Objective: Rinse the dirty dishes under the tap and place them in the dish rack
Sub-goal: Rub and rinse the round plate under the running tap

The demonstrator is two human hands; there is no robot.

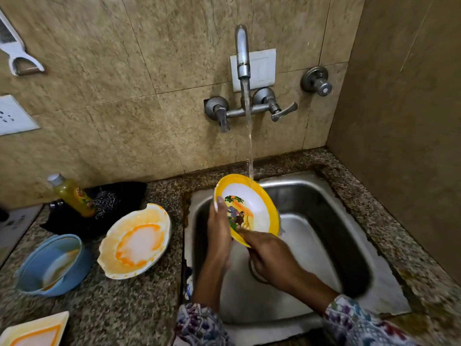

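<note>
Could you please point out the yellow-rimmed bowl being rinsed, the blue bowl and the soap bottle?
yellow-rimmed bowl [259,211]: head view, on its white inner wall.
blue bowl [32,270]: head view, on its inner left wall.
soap bottle [72,196]: head view, on its yellow body.

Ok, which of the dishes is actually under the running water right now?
The yellow-rimmed picture plate, held tilted over the sink by both hands. The stained white plate, blue bowl and square plate wait on the counter.
</note>
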